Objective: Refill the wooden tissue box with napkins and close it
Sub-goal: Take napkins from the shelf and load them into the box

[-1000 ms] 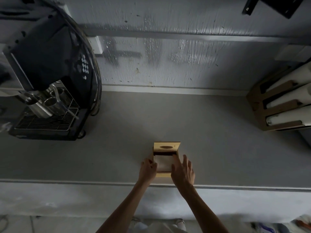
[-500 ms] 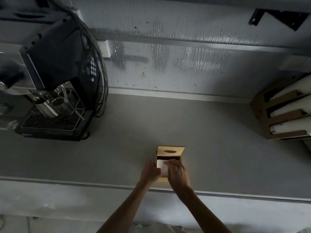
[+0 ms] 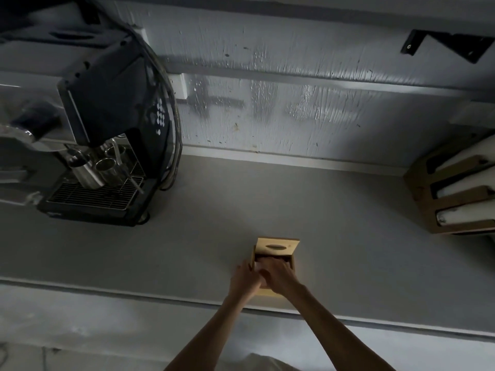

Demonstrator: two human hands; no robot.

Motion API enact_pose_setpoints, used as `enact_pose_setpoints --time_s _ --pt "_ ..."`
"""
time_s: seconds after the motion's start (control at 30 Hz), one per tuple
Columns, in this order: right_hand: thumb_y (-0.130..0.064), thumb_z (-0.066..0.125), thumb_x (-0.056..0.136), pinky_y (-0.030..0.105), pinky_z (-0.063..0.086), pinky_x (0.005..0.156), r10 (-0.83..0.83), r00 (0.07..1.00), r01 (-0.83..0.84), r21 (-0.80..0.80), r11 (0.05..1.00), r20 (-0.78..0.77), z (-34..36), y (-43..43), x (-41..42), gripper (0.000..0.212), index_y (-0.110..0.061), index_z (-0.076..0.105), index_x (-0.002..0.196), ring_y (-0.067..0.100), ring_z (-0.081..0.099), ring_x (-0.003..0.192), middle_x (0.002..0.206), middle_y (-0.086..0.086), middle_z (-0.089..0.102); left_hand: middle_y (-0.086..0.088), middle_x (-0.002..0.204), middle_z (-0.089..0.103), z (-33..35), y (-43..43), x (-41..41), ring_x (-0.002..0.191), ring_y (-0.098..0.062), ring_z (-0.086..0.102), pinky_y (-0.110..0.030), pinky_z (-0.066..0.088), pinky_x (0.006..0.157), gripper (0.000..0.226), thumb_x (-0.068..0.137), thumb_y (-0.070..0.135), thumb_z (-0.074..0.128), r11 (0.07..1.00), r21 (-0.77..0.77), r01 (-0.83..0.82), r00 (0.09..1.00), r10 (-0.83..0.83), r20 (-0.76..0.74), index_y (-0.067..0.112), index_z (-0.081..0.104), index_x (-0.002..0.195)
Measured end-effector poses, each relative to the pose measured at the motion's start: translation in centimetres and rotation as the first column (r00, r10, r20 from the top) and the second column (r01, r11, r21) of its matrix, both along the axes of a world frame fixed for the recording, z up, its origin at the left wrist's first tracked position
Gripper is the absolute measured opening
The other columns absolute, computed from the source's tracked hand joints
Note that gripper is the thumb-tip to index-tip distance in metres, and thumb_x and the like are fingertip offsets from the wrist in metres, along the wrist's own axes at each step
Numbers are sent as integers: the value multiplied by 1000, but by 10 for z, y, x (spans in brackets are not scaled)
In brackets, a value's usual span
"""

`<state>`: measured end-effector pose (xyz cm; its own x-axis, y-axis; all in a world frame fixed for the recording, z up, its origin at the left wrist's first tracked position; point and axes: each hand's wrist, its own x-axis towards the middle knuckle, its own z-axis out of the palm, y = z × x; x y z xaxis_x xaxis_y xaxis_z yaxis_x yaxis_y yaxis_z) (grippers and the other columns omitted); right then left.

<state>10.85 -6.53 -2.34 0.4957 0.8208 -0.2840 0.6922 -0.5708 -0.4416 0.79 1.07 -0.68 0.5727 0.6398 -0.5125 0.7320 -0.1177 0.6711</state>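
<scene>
The wooden tissue box [image 3: 272, 266] is seen on the grey tabletop [image 3: 334, 223], close to its near edge at about 6 o'clock in the head view, with its hinged lid [image 3: 277, 246] stood open at the box's 12 o'clock side; the oval slot in the lid faces the camera. Both hands are brought together over the open top. The left hand [image 3: 245, 281] is laid against the box's 9 o'clock wall, and the right hand [image 3: 278, 277] is reached across the opening with its fingers [image 3: 270, 263] curled down into it. Whether those fingers are clamped on napkins or only pressing on them cannot be told, since the inside of the box is dark and mostly covered (only a pale patch is glimpsed beneath the hands).

The step in hand is judged to be the seating of the napkins: the stack appears to be pushed down and squared inside the walls while the box is steadied from the left. The refill seems nearly done, but the closing has not been made.

For the next move, both hands would have to be drawn clear of the opening, the napkins left below the rim, and the lid swung from 12 o'clock toward 6 o'clock onto the box. The coffee machine [image 3: 107, 145] at 10 o'clock and the cardboard roll holder [image 3: 452, 188] at 3 o'clock stand well apart and are not involved.
</scene>
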Motion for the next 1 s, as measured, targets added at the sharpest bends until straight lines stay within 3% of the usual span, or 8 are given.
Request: enact_pose_setpoints --time_s 0.13,0.33,0.47,0.57,0.77,0.87,0.93,1.0 --pt "-24 51 92 34 43 95 -143 989 144 47 988 -27 -1 3 1 25 -28 69 109 21 58 112 118 -2 67 -8 102 60 -16 10 -2 92 -30 64 -47 58 79 17 81 27 47 992 -129 1 999 4 35 19 52 95" --pt "-36 59 90 35 51 87 -200 980 200 119 973 -11 -7 6 -1 20 -29 69 105 19 66 104 112 -6 71 -7 93 60 -2 8 -5 88 -32 66 -50 59 76 16 79 15 47 984 -179 -8 997 21 69 17 53 94" --pt "-35 60 90 31 51 83 -222 974 224 105 969 -38 -4 7 -2 16 -29 68 103 17 65 102 110 -7 71 -7 84 59 -2 6 -5 73 -28 63 -50 58 73 6 78 16 47 981 -191 -28 996 43 76 21 50 78" --pt "-32 59 91 34 52 82 -225 974 224 85 971 12 -6 7 -1 9 -27 66 93 21 66 100 108 -4 72 -7 86 58 11 3 -7 83 -33 65 -50 58 76 8 81 15 50 981 -191 -36 996 51 72 21 48 76" --pt "-35 57 91 32 47 91 -208 978 203 99 974 34 -1 11 -9 19 -28 65 108 19 63 108 116 -6 69 -3 81 57 -7 5 -6 90 -33 65 -48 57 77 11 80 21 51 975 -210 -78 993 94 68 21 49 69" --pt "-30 57 91 33 46 96 -152 986 143 129 981 63 -3 4 -11 29 -27 62 119 20 61 115 123 -4 66 -6 74 54 -27 8 -4 74 -32 58 -44 55 70 11 75 24 49 973 -216 -76 995 88 50 18 47 65" --pt "-21 58 87 35 49 96 -147 983 124 186 975 114 -7 -9 -13 32 -24 63 119 21 61 115 123 -2 66 -12 81 55 -10 2 -3 73 -23 49 -36 42 66 9 78 16 45 987 -156 -50 996 60 63 15 53 74" --pt "-10 58 83 38 52 95 -212 959 149 299 942 188 -12 -28 -17 31 -18 67 112 23 62 112 119 2 68 -10 95 57 0 -2 -1 82 -20 48 -30 36 72 21 84 8 42 997 -74 -18 999 22 49 6 57 99"
